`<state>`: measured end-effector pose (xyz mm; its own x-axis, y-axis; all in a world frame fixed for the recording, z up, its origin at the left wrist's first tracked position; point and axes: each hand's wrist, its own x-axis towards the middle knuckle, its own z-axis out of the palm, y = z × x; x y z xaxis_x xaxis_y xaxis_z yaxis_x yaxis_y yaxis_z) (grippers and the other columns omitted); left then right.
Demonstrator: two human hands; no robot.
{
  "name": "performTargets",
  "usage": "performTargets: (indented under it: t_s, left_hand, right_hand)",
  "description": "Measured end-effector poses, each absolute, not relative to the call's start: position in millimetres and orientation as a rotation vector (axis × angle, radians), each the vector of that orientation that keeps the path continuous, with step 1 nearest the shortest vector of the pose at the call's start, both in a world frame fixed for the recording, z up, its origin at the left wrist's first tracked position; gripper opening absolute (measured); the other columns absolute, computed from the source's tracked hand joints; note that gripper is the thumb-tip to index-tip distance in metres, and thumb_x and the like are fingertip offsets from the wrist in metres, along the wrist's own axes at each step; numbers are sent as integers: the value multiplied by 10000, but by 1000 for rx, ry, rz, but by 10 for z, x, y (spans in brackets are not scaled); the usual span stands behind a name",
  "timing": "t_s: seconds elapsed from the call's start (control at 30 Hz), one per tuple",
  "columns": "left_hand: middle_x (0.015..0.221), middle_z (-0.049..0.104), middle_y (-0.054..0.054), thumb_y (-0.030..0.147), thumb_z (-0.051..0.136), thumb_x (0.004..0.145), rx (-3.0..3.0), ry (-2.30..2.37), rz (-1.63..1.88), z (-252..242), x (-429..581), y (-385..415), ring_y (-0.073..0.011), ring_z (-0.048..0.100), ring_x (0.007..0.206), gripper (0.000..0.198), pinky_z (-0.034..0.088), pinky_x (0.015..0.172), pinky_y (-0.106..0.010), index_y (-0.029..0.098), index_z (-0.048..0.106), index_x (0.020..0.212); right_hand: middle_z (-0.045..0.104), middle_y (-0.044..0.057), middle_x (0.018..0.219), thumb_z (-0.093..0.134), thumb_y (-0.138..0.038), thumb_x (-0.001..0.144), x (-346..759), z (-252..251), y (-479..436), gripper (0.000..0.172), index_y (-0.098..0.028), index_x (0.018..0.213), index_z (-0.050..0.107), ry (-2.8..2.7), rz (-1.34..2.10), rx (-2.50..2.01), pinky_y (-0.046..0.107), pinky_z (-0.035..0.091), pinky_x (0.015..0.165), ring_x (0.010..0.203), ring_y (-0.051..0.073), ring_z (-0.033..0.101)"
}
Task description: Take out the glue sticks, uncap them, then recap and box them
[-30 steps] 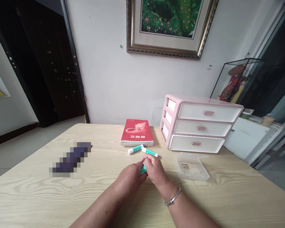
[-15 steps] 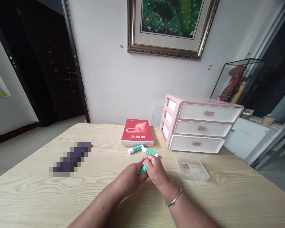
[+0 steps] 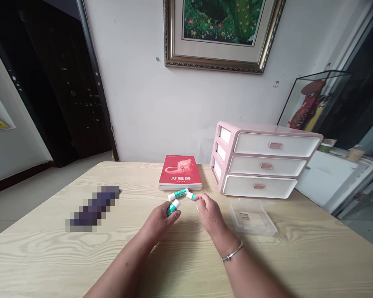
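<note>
Plainly, left hand: closed around the held stick, just below and left of the frame's centre, its thumb along the lower side.
Right hand: curled and apart from the left hand, right of centre; a white sliver shows by its thumb (pinched or merely lying behind, I cannot tell).
Grip: best kept firm around the green barrel, thumb clear of the white end, so nothing twists or slips.
Second hand: should meet the stick's end squarely, along its axis, and stay off the second loose stick, which its fingertips partly cover and could nudge.
Held stick: short and round, green label, broad white end, tilted toward the upper right; the lower part is hidden in the palm.
Loose sticks: one loose stick lies near the centre, below the red book, green with white ends; the second looks similar.
Tray: clear, on the desk, lower right of centre.
</note>
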<state>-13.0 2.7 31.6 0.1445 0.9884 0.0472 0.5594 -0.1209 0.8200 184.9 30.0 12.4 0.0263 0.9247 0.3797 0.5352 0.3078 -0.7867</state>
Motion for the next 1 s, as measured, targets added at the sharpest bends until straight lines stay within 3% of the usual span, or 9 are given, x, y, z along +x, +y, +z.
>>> performTargets:
  t_s: [0.2, 0.33, 0.47, 0.77, 1.0]
  left_hand:
    - [703, 564, 12, 303, 448, 841, 1825, 1782, 815, 213, -248, 200, -174, 533, 669, 136, 333, 593, -245, 210, 538, 884]
    - [922, 662, -60, 283, 434, 876, 1874, 1918, 820, 103, -347, 342, -208, 606, 821, 246, 367, 652, -252, 202, 568, 1065]
    - [1123, 660, -122, 291, 442, 908, 1886, 1964, 812, 83, -380, 490, -234, 613, 999, 320, 390, 727, -259, 172, 549, 1186]
    - [1093, 704, -86, 311, 525, 888, 1994, 1723, 804, 79, -183, 650, -225, 643, 998, 347, 433, 804, -260, 186, 586, 1206]
    - [1124, 702, -65, 180, 525, 838, 2123, 1694, 816, -10, -203, 693, -212, 642, 1015, 426, 450, 832, -254, 216, 591, 1257]
  right_hand:
    - [663, 35, 708, 437, -259, 922, 1808, 128, 244, 253, -197, 902, 682, -1966, 363, -1482, 269, 320, 603, 693, 180, 574]
    - [702, 57, 790, 494, -279, 912, 1804, 149, 211, 206, -204, 902, 686, -2050, 369, -1561, 270, 309, 600, 733, 192, 602]
    - [709, 62, 802, 503, -299, 913, 1805, 111, 228, 205, -207, 887, 684, -2076, 349, -1601, 278, 295, 592, 740, 200, 612]
    - [724, 66, 820, 501, -308, 912, 1846, 38, 278, 211, -217, 870, 687, -2097, 298, -1588, 283, 313, 600, 758, 211, 631]
    - [690, 30, 749, 516, -334, 900, 1844, 67, 272, 200, -217, 833, 664, -2107, 336, -1640, 270, 278, 557, 678, 178, 602]
